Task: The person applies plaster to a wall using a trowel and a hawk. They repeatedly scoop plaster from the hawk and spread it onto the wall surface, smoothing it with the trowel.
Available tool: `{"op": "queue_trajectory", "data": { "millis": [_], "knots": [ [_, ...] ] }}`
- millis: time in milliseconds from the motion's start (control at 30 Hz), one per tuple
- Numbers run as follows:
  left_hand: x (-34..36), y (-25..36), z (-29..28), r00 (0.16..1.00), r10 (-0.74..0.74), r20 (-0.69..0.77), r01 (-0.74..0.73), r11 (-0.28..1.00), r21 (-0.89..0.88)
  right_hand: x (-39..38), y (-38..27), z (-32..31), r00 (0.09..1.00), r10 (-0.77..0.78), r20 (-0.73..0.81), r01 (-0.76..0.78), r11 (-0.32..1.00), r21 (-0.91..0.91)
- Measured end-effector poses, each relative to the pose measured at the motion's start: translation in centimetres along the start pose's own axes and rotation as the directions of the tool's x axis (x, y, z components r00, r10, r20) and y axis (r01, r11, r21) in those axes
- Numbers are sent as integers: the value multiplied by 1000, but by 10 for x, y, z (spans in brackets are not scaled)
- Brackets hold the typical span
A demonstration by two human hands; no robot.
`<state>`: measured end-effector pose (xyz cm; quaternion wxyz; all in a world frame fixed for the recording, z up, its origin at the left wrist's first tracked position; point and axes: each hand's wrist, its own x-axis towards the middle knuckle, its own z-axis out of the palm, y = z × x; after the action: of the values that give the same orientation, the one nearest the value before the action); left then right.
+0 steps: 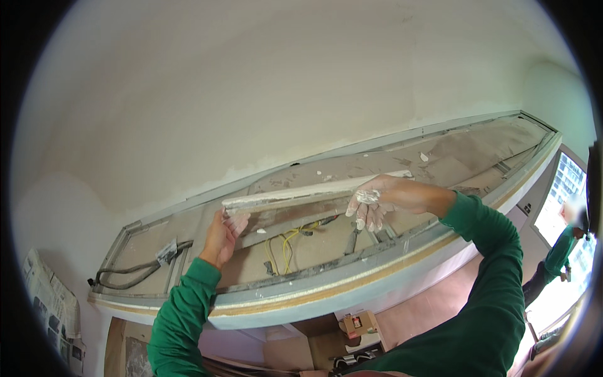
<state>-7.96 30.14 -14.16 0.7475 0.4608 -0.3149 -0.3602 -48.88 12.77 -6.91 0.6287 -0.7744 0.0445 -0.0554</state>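
Ledge (326, 245): long, metal-framed, dusty
Left end: 1 dark bent cable (143, 279)
Middle: yellow wires (287, 248)
Right: white flakes (424, 157)

Left hand (222, 237) holds end of whitish board (289, 194); white-smeared right hand (380, 200) near other end; yellow cable (287, 241) inside metal frame (326, 271).

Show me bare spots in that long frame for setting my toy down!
Maybe the bare board between the left hand and the yellow wires, or the patch between those wires and the dark handle-like thing. It's crowded by the black cable and around the white strip.
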Motion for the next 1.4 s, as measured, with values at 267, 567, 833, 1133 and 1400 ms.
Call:
{"op": "queue_trajectory", "data": {
  "millis": [267,567,833,1133,1400],
  "knots": [
    [12,-9,1,992,-128,7,128,990,-55,-38,18,143,742,-239,626,161,970,180],
    [-39,49,-34,965,-260,-27,250,948,-199,40,86,226,762,-199,616,172,980,104],
    [-207,165,-39,999,19,-34,0,874,487,85,129,286,638,22,769,-53,999,15],
    [-474,231,-96,810,346,-473,471,98,877,193,124,409,533,-85,842,83,995,48],
    [-697,152,-167,194,353,-915,962,114,248,344,132,565,663,-352,661,589,790,-170]
  ]
}}
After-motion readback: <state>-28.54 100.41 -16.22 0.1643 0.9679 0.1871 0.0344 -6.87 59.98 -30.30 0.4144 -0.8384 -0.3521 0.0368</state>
